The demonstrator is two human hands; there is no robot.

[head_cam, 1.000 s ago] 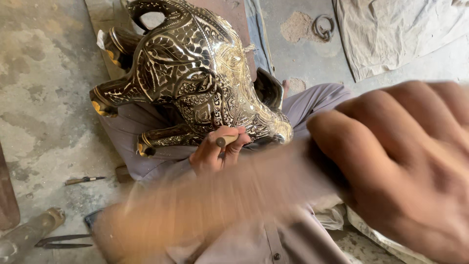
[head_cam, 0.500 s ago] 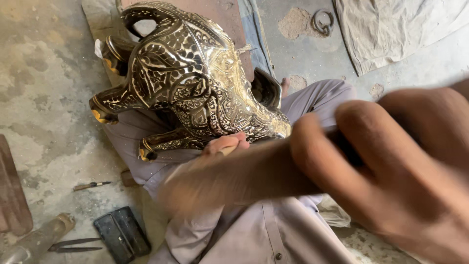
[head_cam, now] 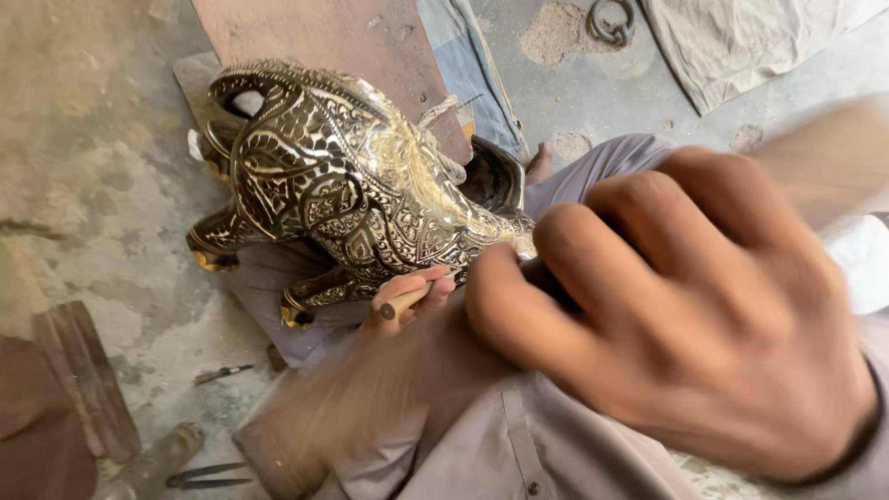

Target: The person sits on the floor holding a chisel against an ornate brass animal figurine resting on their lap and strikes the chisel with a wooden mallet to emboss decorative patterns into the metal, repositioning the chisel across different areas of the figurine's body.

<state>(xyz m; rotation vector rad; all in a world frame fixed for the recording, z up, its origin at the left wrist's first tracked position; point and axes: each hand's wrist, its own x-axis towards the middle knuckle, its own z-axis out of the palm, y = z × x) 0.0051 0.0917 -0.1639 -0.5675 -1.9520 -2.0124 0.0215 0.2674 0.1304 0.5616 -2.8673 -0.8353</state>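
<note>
my right hand fills most of the view, close to the camera and partly cut off at the right edge; it is curled tight round a wooden mallet, whose handle and head are smeared into a brown blur, so i cannot make out its exact shape. behind it lies the ornate metal animal figure, dark with bright silvery scrollwork, resting on my lap and tilted, its gold-tipped feet pointing down to the left; its lower end is hidden by my right hand. my grey clothing covers my legs beneath it. a reddish board sits on the floor above the figure, cut off at the top edge, with a pale cloth in the upper right corner. my left hand, mostly hidden under the figure, pinches a chisel with a pale wooden end against the metal. on the concrete at lower left lie a wooden block, dark pincers and a small pointed tool. a metal ring lies at the top, partly cut off
</note>
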